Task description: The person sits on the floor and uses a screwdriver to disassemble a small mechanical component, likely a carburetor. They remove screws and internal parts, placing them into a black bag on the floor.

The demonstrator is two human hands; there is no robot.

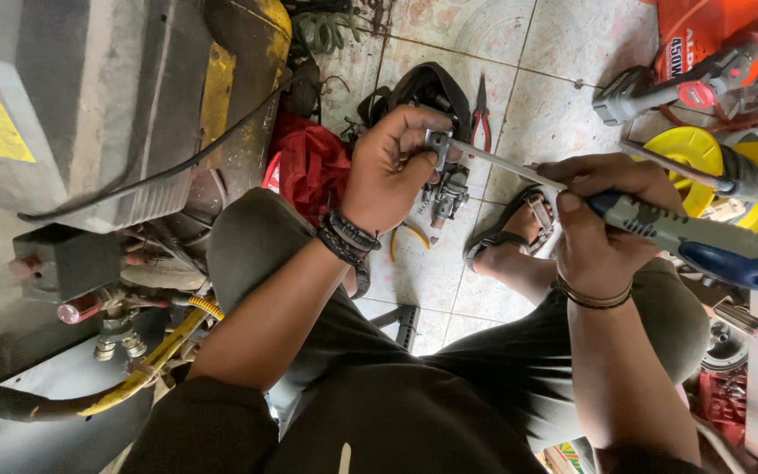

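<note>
Above the tiled floor, between the knees, left hand is closed around a small metal fitting, fingertips pinching it at the top. Right hand is wrapped tight on a screwdriver, grey-blue rubbery handle sticking out right, thin steel shaft running left to touch the fitting. Another grey metal part sits just below the fitting. Red-handled pliers lie on the floor beyond. Red cloth bunched left of the hand. Yellow reel at right.

Black beaded wristbands, dark trousers
</note>
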